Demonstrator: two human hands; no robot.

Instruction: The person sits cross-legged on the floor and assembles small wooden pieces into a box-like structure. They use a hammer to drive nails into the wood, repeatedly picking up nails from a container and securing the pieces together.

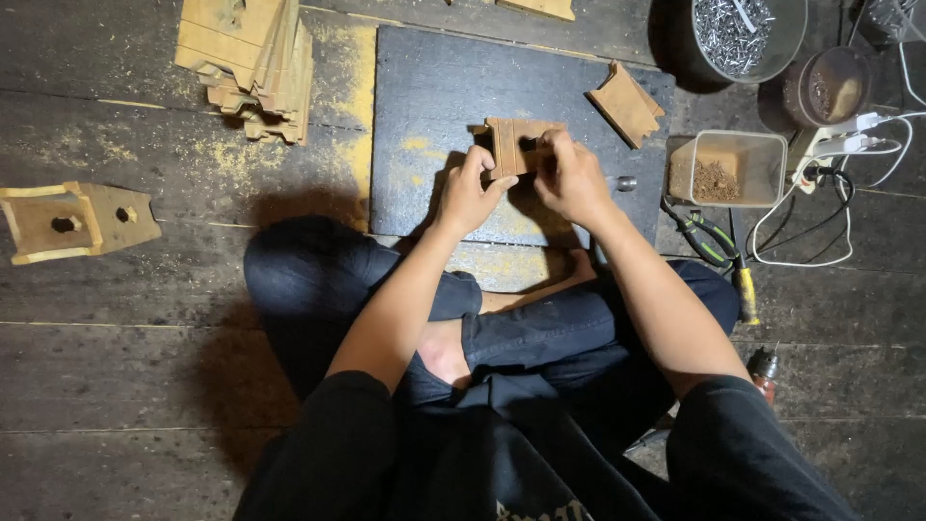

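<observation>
I sit cross-legged on a dark plank floor. My left hand point(470, 190) and my right hand point(569, 176) both grip a small brown wooden piece point(509, 143) with notched edges, held just above a dark board point(434, 106) lying in front of my knees. The left fingers pinch its lower left side; the right fingers close over its right end and hide that part. A second cut wooden piece point(627, 102) lies on the board to the right, apart from my hands.
A stack of cut wooden pieces point(253, 58) sits at the back left, and an assembled wooden part point(72, 221) lies at the far left. To the right are a bowl of nails point(745, 34), a clear tub point(728, 169), pliers point(702, 237), a round tin point(828, 87) and white cables point(839, 145).
</observation>
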